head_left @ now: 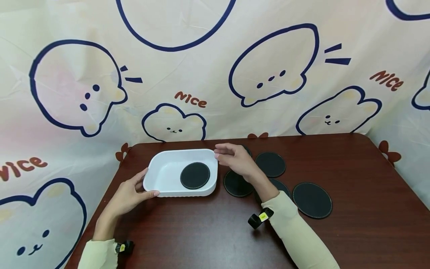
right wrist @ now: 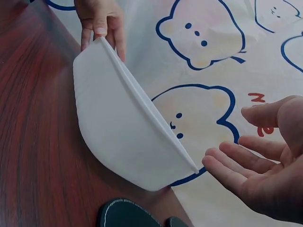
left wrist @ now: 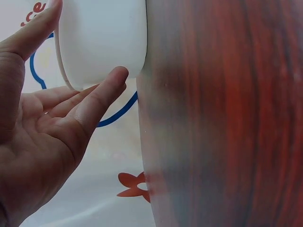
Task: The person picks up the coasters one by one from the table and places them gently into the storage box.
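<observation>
Far left: pale backdrop (head_left: 100,164) with blue-outlined cartoon animals; brown "Nice" lettering (head_left: 23,167) there, first letter cut off by the frame edge. Left hand (head_left: 125,196) grips the left end of a white tray (head_left: 164,172), thumb on front rim, fingers round the end. Black wrist device (head_left: 125,247) below, yellow label too small to read. Tray sits at left rear of the brown worktop (head_left: 195,231); one black disc (head_left: 195,175) lies inside, right half. Another "Nice" on backdrop above tray. Right hand (head_left: 236,158) just beside tray's right end, fingers loosely extended, holding nothing; contact unclear. Second wrist device (head_left: 260,218), yellow label, unreadable. Five more discs (head_left: 312,200) right of tray; right hand and forearm partly block some. Third "Nice" upper right.
</observation>
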{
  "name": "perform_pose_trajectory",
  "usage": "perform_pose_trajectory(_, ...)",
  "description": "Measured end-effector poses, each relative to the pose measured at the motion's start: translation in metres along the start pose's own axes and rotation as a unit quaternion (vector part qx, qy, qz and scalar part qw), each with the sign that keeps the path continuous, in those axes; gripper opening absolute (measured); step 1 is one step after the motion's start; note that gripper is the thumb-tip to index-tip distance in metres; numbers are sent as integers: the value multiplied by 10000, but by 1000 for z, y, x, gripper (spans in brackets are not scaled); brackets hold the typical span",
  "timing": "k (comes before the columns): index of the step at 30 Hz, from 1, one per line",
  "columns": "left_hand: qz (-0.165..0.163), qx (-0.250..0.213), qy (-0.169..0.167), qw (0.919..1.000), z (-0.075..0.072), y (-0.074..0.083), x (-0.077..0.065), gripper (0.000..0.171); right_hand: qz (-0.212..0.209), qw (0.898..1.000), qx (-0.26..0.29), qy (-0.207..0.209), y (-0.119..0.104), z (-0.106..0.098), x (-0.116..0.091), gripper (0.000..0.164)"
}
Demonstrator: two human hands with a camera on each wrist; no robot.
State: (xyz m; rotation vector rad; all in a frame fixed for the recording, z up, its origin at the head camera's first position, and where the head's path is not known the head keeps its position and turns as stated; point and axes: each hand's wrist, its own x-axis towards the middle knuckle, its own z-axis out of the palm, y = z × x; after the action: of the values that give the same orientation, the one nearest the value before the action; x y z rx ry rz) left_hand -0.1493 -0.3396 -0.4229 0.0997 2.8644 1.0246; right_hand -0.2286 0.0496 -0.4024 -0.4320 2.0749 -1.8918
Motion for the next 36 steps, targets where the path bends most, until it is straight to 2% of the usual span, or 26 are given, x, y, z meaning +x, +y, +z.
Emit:
perform_pose_trajectory(12,44,29,39,10000,0,-1,1,110,161,9983,542,-159,16,-36,-15,50)
perform_pose_trajectory(18,63,27,53,10000,0,-2,1,109,275,9982,523,-118,23,-55,-28,48)
perform_pose_trajectory(36,148,39,87,9998,1,-4,1,110,539,9979,324,183,45,-114,-74,60)
